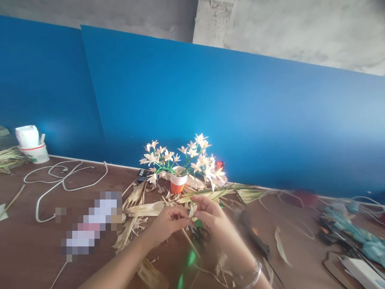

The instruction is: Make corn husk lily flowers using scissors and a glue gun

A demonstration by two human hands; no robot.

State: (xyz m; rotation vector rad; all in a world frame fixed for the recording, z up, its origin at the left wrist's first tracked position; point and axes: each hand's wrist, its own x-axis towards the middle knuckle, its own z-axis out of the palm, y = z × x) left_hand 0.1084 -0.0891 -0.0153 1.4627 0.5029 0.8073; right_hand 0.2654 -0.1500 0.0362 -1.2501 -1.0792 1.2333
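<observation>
Between my fingertips is a small pale flower-shaped piece of dried husk [193, 211]. My left hand [172, 221] pinches it from the left, thumb and forefinger together. From the right, the closed fingers of my right hand [209, 212] meet it. A thin pale stalk [191, 243] slants down just below my hands; whether it joins the piece I cannot tell. Behind them stands an orange and white paper cup [177, 185] holding green-stemmed branches of cream flowers [200, 154]. Dark scissors [203, 236] lie partly hidden under my right hand.
Dried husks [147, 209] litter the brown table around my hands. A blurred black tool with a cord [254, 237] lies to the right. White cable [64, 180] and a white tub [36, 153] are at left, teal material [357, 228] at right. A blue panel [210, 104] closes the back.
</observation>
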